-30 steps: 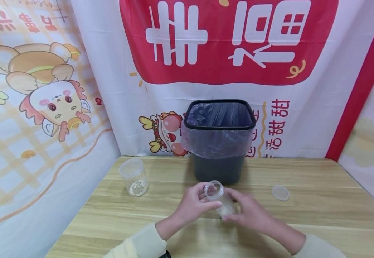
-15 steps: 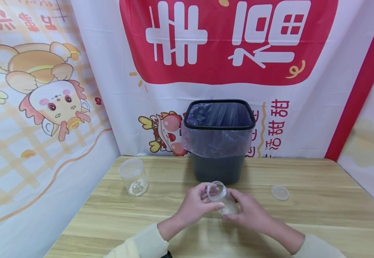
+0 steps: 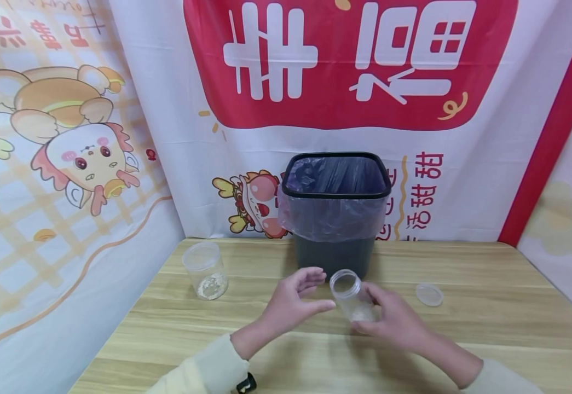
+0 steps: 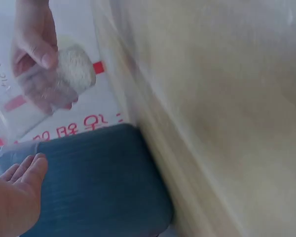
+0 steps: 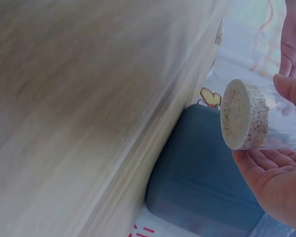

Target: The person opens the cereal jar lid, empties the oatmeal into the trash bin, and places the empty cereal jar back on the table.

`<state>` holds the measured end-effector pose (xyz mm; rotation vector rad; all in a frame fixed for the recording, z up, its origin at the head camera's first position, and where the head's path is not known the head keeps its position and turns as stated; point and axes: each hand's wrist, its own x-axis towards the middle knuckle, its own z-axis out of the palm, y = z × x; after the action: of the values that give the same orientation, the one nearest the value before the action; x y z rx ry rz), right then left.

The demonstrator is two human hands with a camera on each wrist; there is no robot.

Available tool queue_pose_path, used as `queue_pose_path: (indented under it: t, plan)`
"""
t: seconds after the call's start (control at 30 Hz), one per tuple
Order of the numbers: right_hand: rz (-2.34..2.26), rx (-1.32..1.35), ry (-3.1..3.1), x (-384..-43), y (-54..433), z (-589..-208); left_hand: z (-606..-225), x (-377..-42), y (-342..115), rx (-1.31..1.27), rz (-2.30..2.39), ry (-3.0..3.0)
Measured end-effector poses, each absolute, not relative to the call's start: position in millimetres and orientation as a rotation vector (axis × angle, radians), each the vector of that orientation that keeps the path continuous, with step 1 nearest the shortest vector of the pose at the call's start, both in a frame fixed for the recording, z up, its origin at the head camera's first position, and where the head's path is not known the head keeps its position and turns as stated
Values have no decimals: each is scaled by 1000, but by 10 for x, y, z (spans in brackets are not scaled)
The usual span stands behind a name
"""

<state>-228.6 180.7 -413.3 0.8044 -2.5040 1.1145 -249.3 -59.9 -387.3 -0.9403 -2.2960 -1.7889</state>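
Observation:
My right hand (image 3: 389, 317) grips a clear plastic jar (image 3: 352, 298) in front of the bin, its open mouth tilted up and to the left. Pale, grainy bits fill the bottom of this jar (image 5: 249, 116), as the right wrist view shows. Just left of the jar, my left hand (image 3: 293, 301) is apart from it, fingers bent loosely and thumb out, with nothing in them. A second clear jar (image 3: 204, 271) with pale flakes at its bottom stands at the table's left. On the right side lies a round clear lid (image 3: 429, 294).
A dark bin (image 3: 335, 254) with a black rim and a plastic liner stands at the back of the wooden table (image 3: 463, 334). Behind it hangs a printed cloth (image 3: 246, 148), and another cloth (image 3: 69, 164) covers the left side.
My left hand has let go of the jar and drawn back to the left. My right hand has moved the jar slightly to the right.

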Motion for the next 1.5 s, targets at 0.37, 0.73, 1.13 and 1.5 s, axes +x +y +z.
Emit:
queue_pose_path:
  t: [0.37,0.73,1.13,1.5]
  plan:
    - [1062,696,-2521,-2279,1968,-4030,-3407,-2735,-744,-1037,-1097,-2146]
    - [1010,655,-2510,-2274,2089,-3922,-2819,-3150,-759,-995,-732,-1991]
    - [969,624,-2517,-2324,2223,-3796,-2651,-3474,-738,-893,-699,-2228]
    - [941,620,-2515,-2366,2322,-3598,-2653,-3636,-740,-844,-639,-2272]
